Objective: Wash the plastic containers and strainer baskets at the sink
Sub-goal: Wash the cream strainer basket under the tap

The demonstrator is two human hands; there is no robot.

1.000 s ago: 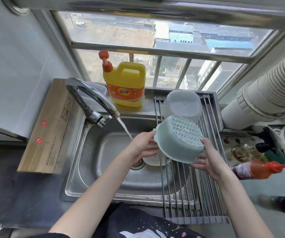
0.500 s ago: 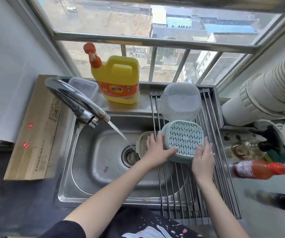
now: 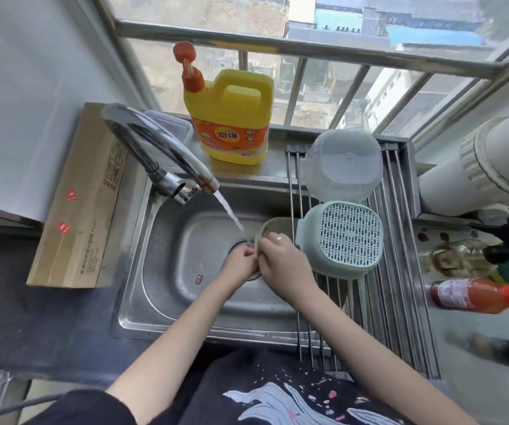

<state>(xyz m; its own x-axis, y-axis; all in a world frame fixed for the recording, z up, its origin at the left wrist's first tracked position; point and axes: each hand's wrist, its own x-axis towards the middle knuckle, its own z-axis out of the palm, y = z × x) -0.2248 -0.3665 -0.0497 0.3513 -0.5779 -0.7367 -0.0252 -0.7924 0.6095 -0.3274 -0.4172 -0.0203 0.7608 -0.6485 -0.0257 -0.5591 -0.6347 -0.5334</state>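
A pale green strainer basket (image 3: 343, 237) lies upside down on the metal roll-up rack (image 3: 397, 305) over the right of the sink (image 3: 185, 250). Behind it a clear plastic container (image 3: 342, 165) also lies upside down on the rack. A beige strainer basket (image 3: 273, 227) stands tilted in the sink, partly under the rack. My left hand (image 3: 239, 262) and my right hand (image 3: 284, 260) both grip its near rim. Water from the tap (image 3: 161, 157) falls right beside that rim and my left fingers.
A yellow detergent jug (image 3: 231, 118) and a clear lidded box (image 3: 170, 124) stand on the ledge behind the sink. A cardboard box (image 3: 81, 197) lies at the left. Sauce bottles (image 3: 477, 296) and a white vent pipe (image 3: 486, 161) crowd the right counter.
The green strainer went from held in both hands to lying upside down on the rack. Both hands left it and moved left to grip the beige strainer in the sink.
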